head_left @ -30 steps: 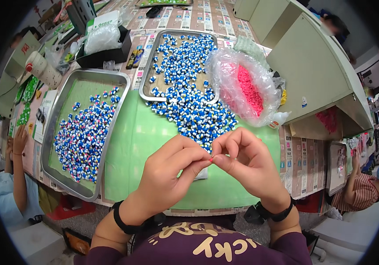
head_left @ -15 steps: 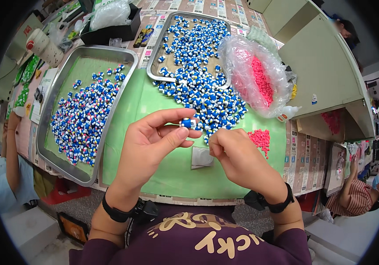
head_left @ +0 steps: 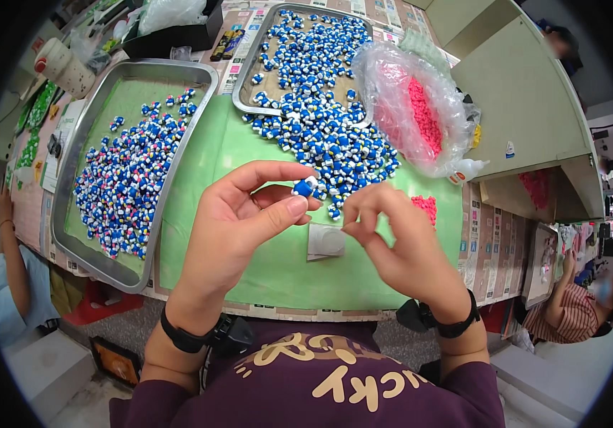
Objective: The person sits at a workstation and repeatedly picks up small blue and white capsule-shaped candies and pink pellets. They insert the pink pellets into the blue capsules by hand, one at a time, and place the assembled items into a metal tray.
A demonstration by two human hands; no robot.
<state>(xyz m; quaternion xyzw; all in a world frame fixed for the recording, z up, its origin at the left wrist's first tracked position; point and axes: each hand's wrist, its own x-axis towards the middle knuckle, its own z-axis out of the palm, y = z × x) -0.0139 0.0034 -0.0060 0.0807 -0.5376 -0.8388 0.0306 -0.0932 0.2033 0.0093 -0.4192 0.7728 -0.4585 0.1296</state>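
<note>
The left hand [head_left: 228, 221] pinches one small blue and white piece [head_left: 304, 187] between its thumb and fingers, just past the pale square [head_left: 326, 241] and a bit to its left. The right hand [head_left: 406, 250] is bent beside the pale square; its tips look close together, but I cannot tell if they hold anything. A second ago both hands met at a tiny pink bit; now they are apart. The piece is round and lumpy, like those in the heap [head_left: 342, 153] beyond the pale square. Little pink bits [head_left: 424, 208] lie to its right, and a crinkly clear bag [head_left: 388, 107] sits farther that way. Left of it is a shiny metal tray [head_left: 117, 100] with raised edges. The smooth green mat [head_left: 285, 285] is bare in front of it.
</note>
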